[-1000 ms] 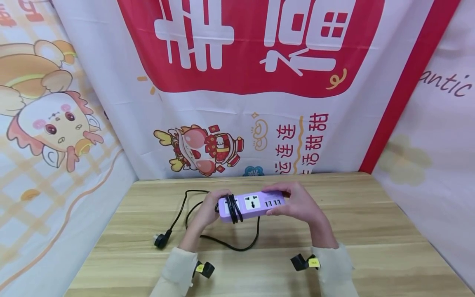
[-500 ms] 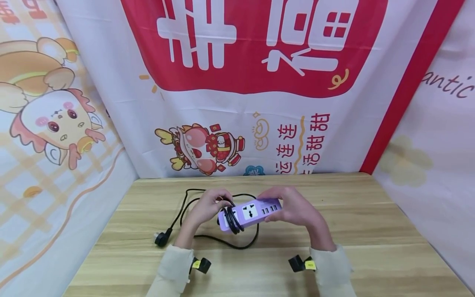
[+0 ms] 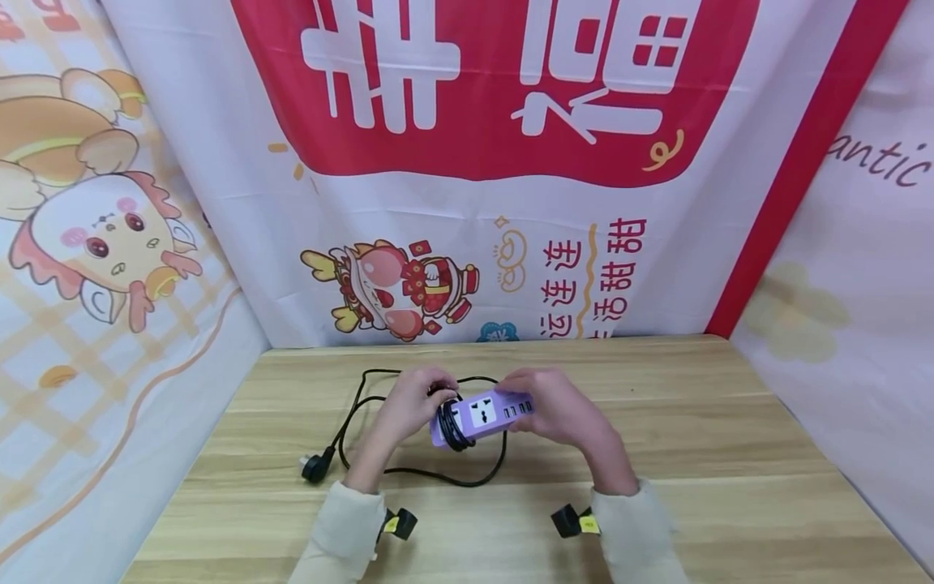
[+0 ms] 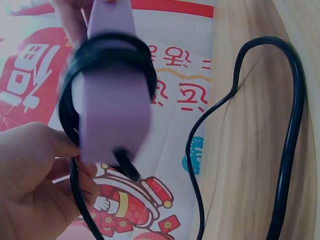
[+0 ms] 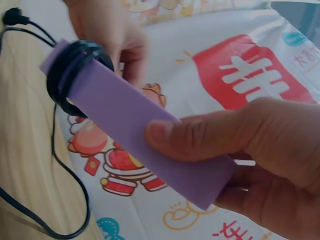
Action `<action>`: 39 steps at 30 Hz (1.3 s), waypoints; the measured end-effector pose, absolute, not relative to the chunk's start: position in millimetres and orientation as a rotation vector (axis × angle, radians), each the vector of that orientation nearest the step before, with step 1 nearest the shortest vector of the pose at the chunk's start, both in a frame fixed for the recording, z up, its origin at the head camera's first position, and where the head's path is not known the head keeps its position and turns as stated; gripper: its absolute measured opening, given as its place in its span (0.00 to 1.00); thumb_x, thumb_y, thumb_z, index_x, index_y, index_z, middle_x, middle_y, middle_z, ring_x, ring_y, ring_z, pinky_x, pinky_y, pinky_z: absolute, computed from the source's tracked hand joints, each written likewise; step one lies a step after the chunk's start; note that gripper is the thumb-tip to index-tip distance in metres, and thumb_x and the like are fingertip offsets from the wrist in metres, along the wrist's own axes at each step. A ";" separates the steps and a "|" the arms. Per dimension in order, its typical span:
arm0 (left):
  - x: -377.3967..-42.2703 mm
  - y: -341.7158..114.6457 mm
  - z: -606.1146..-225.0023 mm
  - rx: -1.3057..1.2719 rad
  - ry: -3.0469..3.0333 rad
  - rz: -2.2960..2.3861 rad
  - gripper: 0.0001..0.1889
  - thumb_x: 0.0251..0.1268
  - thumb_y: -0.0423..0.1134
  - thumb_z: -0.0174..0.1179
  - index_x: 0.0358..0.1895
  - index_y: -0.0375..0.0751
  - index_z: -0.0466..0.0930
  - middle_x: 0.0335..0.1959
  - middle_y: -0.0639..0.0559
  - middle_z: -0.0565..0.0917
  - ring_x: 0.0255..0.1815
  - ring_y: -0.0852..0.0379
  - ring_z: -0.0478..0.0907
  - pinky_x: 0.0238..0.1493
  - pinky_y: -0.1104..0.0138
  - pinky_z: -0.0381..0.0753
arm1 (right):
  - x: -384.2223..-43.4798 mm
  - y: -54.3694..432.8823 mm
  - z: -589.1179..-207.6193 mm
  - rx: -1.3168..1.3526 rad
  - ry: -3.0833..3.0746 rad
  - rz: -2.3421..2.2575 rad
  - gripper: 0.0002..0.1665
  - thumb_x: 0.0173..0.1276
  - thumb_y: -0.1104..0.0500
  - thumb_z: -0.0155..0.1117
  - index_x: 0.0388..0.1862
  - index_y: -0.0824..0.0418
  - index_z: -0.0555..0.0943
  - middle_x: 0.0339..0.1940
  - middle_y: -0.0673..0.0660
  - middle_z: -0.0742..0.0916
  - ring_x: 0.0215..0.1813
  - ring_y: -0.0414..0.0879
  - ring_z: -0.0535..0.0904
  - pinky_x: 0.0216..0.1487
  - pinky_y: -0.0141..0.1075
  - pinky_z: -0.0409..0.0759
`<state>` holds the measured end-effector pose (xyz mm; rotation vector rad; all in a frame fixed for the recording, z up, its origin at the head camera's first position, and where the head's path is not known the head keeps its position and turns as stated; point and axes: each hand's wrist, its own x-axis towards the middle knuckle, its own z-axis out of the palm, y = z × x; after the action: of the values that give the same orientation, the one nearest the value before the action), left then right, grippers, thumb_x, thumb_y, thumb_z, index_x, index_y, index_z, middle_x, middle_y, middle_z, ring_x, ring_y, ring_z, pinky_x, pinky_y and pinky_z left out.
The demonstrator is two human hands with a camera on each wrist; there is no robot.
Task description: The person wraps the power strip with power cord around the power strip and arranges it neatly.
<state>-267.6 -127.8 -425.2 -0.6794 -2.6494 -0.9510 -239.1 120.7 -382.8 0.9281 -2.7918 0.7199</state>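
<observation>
A purple power strip (image 3: 499, 405) with white sockets and USB ports is held up over the table. My right hand (image 3: 558, 410) grips its right end, the thumb lying along the purple side in the right wrist view. Several loops of black cord (image 3: 452, 430) wrap the strip's left end. At that end, my left hand (image 3: 412, 399) pinches the cord with thumb and fingers, as the left wrist view (image 4: 37, 175) also shows. From there the cord trails down in wide curves to a black plug (image 3: 316, 468) on the table.
The wooden table (image 3: 693, 454) runs back to a printed cloth (image 3: 474, 203) hanging behind it. More printed cloth hangs at the left (image 3: 109, 365) and right sides. Loose cord (image 3: 467, 484) lies on the tabletop below the hands.
The power strip and my right hand have shifted left, and the strip is more tilted. My left hand has moved from beside the strip's end to above it, with the cord pinched.
</observation>
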 end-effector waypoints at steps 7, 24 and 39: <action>-260.9 -121.7 -419.3 -0.595 -2.584 -0.786 0.05 0.63 0.28 0.65 0.41 0.37 0.85 0.36 0.45 0.88 0.38 0.50 0.85 0.43 0.56 0.85 | -235.6 97.6 -384.2 0.808 -2.829 0.617 0.29 0.52 0.62 0.81 0.56 0.56 0.85 0.57 0.55 0.87 0.58 0.51 0.83 0.58 0.43 0.83; -244.0 -104.6 -408.6 -0.407 -2.595 -0.770 0.05 0.67 0.33 0.62 0.32 0.37 0.82 0.23 0.51 0.82 0.22 0.60 0.74 0.24 0.69 0.74 | -260.8 116.0 -410.4 0.503 -2.615 0.735 0.34 0.48 0.65 0.82 0.57 0.59 0.84 0.57 0.61 0.86 0.55 0.55 0.85 0.55 0.45 0.84; -246.6 -106.9 -406.6 -0.592 -2.639 -1.110 0.08 0.72 0.27 0.54 0.40 0.35 0.83 0.24 0.52 0.80 0.19 0.66 0.75 0.22 0.72 0.75 | -272.3 145.4 -411.3 0.349 -2.358 0.862 0.38 0.45 0.61 0.84 0.58 0.64 0.82 0.52 0.66 0.87 0.50 0.60 0.85 0.52 0.51 0.84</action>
<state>-246.6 -106.9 -406.6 -0.5917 -2.6391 -1.1104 -272.3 145.4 -411.3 0.3495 -2.3576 0.8620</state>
